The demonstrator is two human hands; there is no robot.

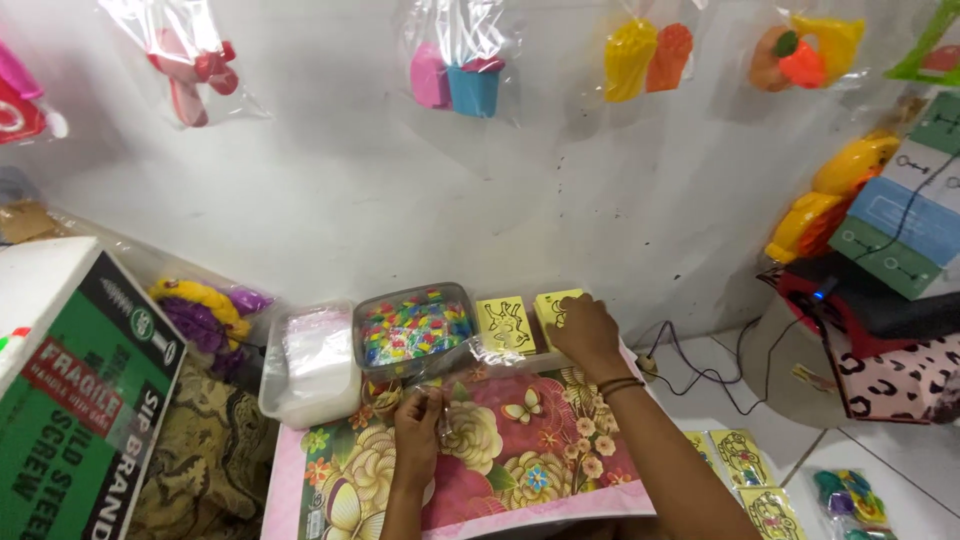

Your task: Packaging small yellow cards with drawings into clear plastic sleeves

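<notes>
My right hand [587, 335] reaches forward and rests on a yellow card with black line drawings [553, 305] at the back of a low table covered in a pink floral sheet [520, 450]. A second yellow card [506, 324] lies just left of it. My left hand [417, 425] pinches a small clear plastic bag [470, 365] above the floral sheet. Behind it sits a clear tub of small multicoloured pieces [415, 327].
A white tub of clear bags [312, 360] stands left of the coloured tub. A green and white carton [75, 390] is at far left. Bagged plastic toys [462, 70] hang on the wall. More yellow cards [745, 470] and cables [700, 375] lie on the floor tiles at right.
</notes>
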